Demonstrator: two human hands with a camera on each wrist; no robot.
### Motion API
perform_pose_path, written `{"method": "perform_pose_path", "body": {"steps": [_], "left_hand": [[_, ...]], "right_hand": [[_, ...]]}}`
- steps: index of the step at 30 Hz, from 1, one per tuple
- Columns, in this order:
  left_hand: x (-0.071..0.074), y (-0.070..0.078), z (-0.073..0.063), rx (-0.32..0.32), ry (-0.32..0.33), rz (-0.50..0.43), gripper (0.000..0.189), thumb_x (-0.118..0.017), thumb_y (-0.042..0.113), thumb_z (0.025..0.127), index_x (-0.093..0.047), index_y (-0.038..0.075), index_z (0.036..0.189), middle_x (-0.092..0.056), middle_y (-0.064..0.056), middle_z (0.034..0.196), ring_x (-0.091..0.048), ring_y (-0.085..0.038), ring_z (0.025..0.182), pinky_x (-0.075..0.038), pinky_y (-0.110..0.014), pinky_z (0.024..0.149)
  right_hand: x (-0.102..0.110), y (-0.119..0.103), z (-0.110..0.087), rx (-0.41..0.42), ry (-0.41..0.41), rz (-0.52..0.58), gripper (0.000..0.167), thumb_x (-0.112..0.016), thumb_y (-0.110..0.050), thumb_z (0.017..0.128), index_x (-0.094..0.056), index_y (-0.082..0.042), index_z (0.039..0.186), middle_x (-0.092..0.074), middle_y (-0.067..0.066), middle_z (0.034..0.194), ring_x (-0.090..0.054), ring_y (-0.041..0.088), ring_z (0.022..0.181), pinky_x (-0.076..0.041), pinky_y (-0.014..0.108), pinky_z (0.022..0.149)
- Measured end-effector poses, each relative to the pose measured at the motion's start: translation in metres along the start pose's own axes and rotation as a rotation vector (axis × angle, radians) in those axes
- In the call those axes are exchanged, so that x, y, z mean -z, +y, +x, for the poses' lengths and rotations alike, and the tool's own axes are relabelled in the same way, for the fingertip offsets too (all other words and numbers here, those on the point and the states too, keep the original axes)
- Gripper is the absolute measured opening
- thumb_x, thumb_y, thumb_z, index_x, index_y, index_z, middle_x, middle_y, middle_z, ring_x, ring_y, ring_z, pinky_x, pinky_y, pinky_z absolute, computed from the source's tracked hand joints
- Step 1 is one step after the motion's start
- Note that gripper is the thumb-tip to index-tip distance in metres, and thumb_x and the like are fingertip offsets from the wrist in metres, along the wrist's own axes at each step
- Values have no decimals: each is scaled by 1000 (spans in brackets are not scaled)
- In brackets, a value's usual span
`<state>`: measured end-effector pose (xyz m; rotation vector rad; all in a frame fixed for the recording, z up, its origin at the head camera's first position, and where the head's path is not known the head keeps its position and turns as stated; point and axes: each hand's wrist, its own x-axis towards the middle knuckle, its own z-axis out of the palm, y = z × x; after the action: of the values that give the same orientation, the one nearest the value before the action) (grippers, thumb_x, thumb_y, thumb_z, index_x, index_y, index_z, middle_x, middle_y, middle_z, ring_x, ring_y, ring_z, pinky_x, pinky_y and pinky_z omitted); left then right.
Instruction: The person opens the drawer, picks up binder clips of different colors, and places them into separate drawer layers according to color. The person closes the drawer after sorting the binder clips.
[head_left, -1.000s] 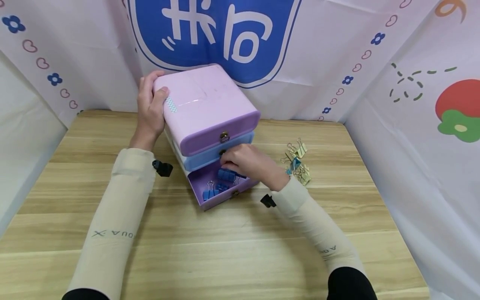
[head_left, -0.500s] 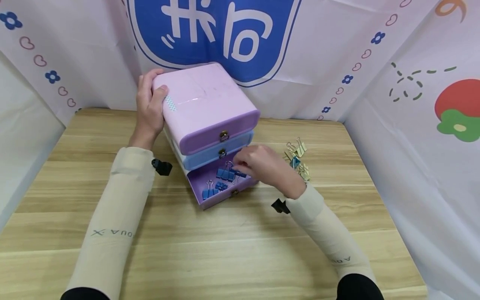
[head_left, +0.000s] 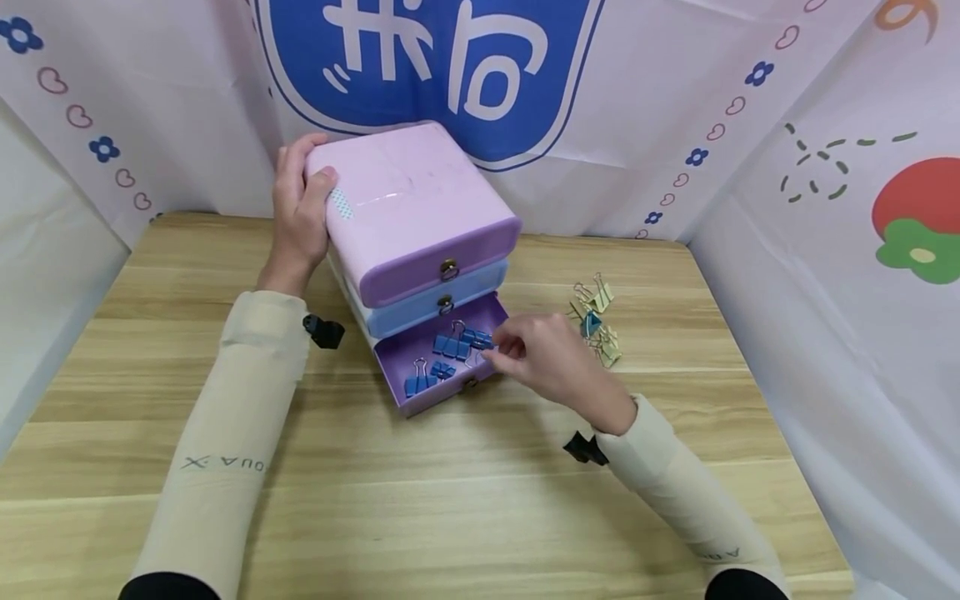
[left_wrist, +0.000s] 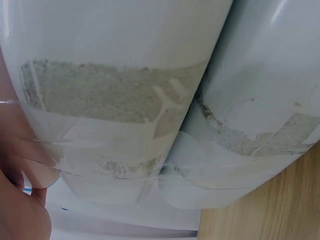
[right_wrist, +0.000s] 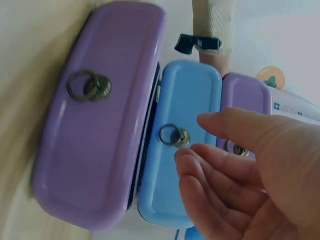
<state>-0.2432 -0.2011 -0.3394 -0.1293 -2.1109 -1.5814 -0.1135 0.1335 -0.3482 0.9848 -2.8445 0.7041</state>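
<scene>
A stacked drawer box [head_left: 420, 192] stands at the back middle, its lowest purple drawer [head_left: 431, 403] pulled out. Several blue binder clips [head_left: 452, 347] lie in that drawer. My left hand [head_left: 298, 208] grips the box's back left corner, thumb on top and fingers over the far edge; in the left wrist view part of this hand [left_wrist: 25, 200] shows beside the box's pale side. My right hand [head_left: 558, 358] is at the drawer's right front edge, fingers loosely bent. In the right wrist view its thumb and fingers stand apart with nothing between them, before the ringed drawer fronts.
Several pale yellow binder clips [head_left: 604, 343] and a teal clip [head_left: 591, 323] lie in a small heap on the wooden table [head_left: 450, 508], right of the box. A printed cloth [head_left: 592, 108] rises behind, with more cloth at both sides.
My right hand has drawn out of the open drawer towards the right and nearer to me, uncovering the blue clips. The left hand keeps its hold on the box.
</scene>
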Motion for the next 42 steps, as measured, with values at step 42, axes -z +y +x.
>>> {"method": "perform_pose_path", "body": {"steps": [42], "left_hand": [[-1, 3, 0, 16, 2, -19, 52, -44, 30, 99, -56, 15, 147, -48, 12, 129, -42, -4, 120, -33, -26, 107]], "right_hand": [[-82, 5, -15, -322, -46, 250, 12, -84, -22, 89, -82, -11, 85, -79, 1, 76, -65, 2, 58, -53, 19, 56]]}}
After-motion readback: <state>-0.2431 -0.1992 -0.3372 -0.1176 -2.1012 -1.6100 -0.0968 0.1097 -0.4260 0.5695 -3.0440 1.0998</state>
